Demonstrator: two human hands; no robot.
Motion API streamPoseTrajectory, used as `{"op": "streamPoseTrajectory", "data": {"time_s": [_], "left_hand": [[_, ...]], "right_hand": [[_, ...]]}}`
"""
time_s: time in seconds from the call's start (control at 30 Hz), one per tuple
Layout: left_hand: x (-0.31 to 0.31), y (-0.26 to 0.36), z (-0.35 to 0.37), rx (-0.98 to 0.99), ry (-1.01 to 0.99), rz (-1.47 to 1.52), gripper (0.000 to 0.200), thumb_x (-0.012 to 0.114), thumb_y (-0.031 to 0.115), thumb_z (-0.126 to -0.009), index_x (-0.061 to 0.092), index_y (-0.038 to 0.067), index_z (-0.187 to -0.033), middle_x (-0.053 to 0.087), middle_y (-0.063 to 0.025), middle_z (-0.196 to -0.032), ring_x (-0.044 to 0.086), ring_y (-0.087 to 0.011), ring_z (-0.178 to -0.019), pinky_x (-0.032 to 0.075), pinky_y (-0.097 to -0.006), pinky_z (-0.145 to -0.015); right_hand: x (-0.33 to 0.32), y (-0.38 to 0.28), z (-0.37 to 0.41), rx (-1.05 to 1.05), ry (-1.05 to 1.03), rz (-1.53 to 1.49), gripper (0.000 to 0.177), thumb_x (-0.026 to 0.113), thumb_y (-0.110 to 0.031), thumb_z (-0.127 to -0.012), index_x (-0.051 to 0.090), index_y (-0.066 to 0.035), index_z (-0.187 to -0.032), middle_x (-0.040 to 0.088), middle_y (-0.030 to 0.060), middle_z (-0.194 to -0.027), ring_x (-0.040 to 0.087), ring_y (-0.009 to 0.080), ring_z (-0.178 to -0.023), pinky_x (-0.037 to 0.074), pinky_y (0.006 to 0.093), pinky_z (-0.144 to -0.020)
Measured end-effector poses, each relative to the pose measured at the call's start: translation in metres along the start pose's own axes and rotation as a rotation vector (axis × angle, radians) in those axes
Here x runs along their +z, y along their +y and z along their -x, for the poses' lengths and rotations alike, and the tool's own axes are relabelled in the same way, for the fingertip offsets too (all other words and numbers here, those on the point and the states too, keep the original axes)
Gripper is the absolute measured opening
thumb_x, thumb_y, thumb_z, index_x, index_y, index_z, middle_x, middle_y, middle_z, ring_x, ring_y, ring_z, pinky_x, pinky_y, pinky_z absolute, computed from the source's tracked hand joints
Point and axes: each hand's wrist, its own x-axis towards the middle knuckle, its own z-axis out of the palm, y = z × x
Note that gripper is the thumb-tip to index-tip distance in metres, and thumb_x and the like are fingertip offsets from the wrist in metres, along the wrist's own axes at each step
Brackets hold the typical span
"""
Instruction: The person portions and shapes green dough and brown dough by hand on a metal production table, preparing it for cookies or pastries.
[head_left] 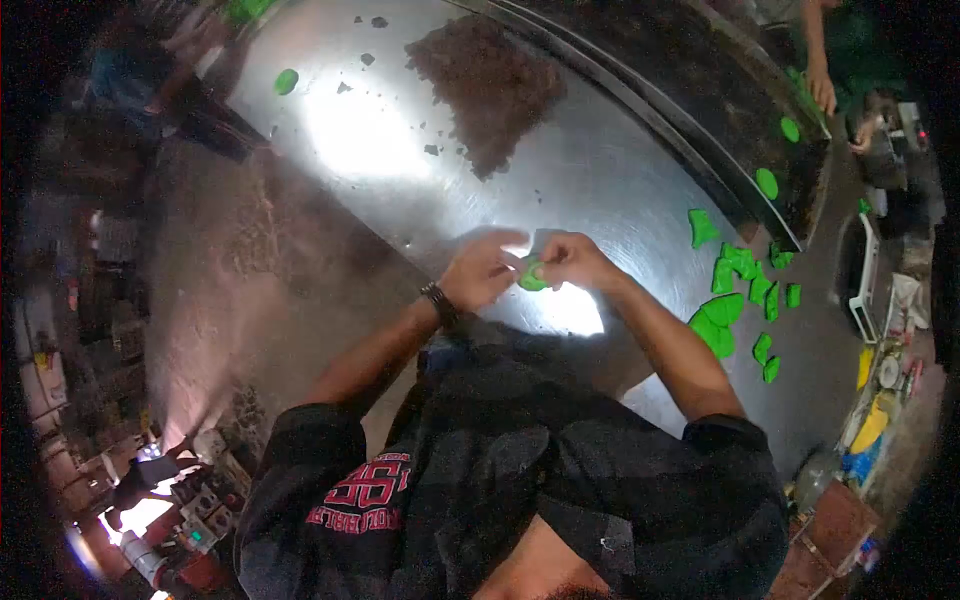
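Note:
A small rounded green piece, of a material I cannot make out, is held between my hands above the metal table. My right hand is closed, with thumb and fingers pinching the piece from the right. On the other side, my left hand grips its left edge near the thumb; the upper fingers are curved and a little blurred. A dark band circles my left wrist. Right of my right forearm lie several irregular green chunks and a larger green slab.
Dark brown crumbly material is spread on the table's far part, near a green disc. A raised metal edge runs along the far side, with green ovals beyond it. Another person's hand is at upper right.

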Motion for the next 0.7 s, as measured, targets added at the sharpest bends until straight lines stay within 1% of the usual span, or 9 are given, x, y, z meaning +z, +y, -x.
{"op": "streamPoseTrajectory", "data": {"time_s": [0.17, 0.2, 0.3, 0.33, 0.4, 0.47, 0.53, 0.63, 0.7], "left_hand": [[0.002, -0.030, -0.010, 0.287, 0.075, -0.146, 0.023, 0.073, 0.017, -0.072, 0.067, 0.007, -0.093, 0.056, -0.0101, -0.109, 0.059, -0.0206, -0.090, 0.052, -0.0287, -0.069], [0.002, -0.039, -0.013, 0.347, 0.092, -0.224, 0.021, 0.072, 0.015, -0.071, 0.068, 0.008, -0.091, 0.056, -0.0111, -0.108, 0.058, -0.0228, -0.089, 0.050, -0.0307, -0.073], [-0.002, -0.042, -0.020, 0.310, 0.085, -0.413, 0.018, 0.070, 0.014, -0.069, 0.066, 0.007, -0.085, 0.057, -0.0141, -0.101, 0.057, -0.0279, -0.090, 0.047, -0.0374, -0.077], [-0.001, -0.041, -0.021, 0.258, 0.068, -0.469, 0.017, 0.069, 0.015, -0.069, 0.066, 0.007, -0.084, 0.057, -0.0150, -0.098, 0.056, -0.0294, -0.092, 0.046, -0.0397, -0.077], [0.004, -0.031, -0.023, 0.147, 0.060, -0.516, 0.016, 0.067, 0.016, -0.068, 0.064, 0.006, -0.080, 0.058, -0.0155, -0.093, 0.056, -0.0312, -0.088, 0.046, -0.0416, -0.077], [0.008, -0.044, -0.034, -0.017, 0.125, -0.429, 0.024, 0.069, 0.025, -0.068, 0.062, 0.005, -0.079, 0.058, -0.0161, -0.085, 0.057, -0.0326, -0.082, 0.047, -0.0408, -0.075], [-0.008, -0.020, -0.016, -0.051, 0.203, -0.105, 0.026, 0.068, 0.025, -0.074, 0.059, 0.003, -0.085, 0.060, -0.0147, -0.085, 0.059, -0.0263, -0.077, 0.047, -0.0354, -0.071], [-0.041, -0.032, -0.002, -0.005, 0.439, -0.004, 0.016, 0.066, 0.017, -0.080, 0.056, 0.005, -0.078, 0.057, -0.0049, -0.073, 0.051, -0.0155, -0.064, 0.042, -0.0290, -0.061], [-0.063, -0.051, 0.005, 0.009, 0.576, 0.030, 0.014, 0.065, 0.015, -0.082, 0.055, 0.006, -0.076, 0.054, -0.0006, -0.069, 0.049, -0.0110, -0.063, 0.041, -0.0272, -0.059]], "right_hand": [[0.038, 0.009, 0.023, 0.020, 0.365, -0.182, 0.016, 0.069, -0.005, -0.074, 0.058, -0.001, -0.085, 0.059, 0.0061, -0.081, 0.058, 0.0129, -0.068, 0.049, 0.0255, -0.060], [0.044, 0.035, 0.012, -0.372, 0.567, 0.171, 0.014, 0.070, -0.008, -0.072, 0.060, -0.002, -0.081, 0.059, 0.0061, -0.080, 0.059, 0.0158, -0.070, 0.047, 0.0266, -0.061], [0.057, 0.035, 0.010, -0.383, 0.644, 0.549, 0.011, 0.069, -0.012, -0.072, 0.063, -0.004, -0.075, 0.057, 0.0099, -0.074, 0.059, 0.0232, -0.070, 0.045, 0.0311, -0.060], [0.051, 0.018, 0.007, -0.289, 0.568, 0.739, 0.010, 0.072, -0.008, -0.068, 0.065, -0.004, -0.073, 0.058, 0.0086, -0.072, 0.059, 0.0183, -0.067, 0.047, 0.0293, -0.061], [0.039, -0.028, -0.004, 0.006, 0.248, 1.031, 0.018, 0.066, -0.022, -0.072, 0.067, -0.005, -0.076, 0.063, 0.0178, -0.079, 0.059, 0.0322, -0.069, 0.047, 0.0397, -0.063], [0.052, -0.100, -0.017, 0.208, 0.280, 1.183, 0.019, 0.058, -0.021, -0.080, 0.067, -0.004, -0.082, 0.064, 0.0184, -0.087, 0.060, 0.0360, -0.079, 0.048, 0.0415, -0.072], [0.080, -0.142, -0.019, -0.609, 0.883, 0.846, 0.024, 0.052, -0.019, -0.085, 0.065, -0.003, -0.096, 0.063, 0.0174, -0.103, 0.057, 0.0346, -0.098, 0.044, 0.0412, -0.086], [0.089, -0.110, -0.049, -0.862, 1.343, 0.914, 0.038, 0.051, -0.025, -0.087, 0.056, -0.004, -0.118, 0.054, 0.0164, -0.122, 0.045, 0.0372, -0.118, 0.033, 0.0459, -0.099], [0.101, 0.004, -0.077, -0.070, 0.999, 1.229, 0.054, 0.050, -0.027, -0.088, 0.037, -0.003, -0.135, 0.026, 0.0237, -0.143, 0.025, 0.0422, -0.131, 0.022, 0.0517, -0.106]]}}
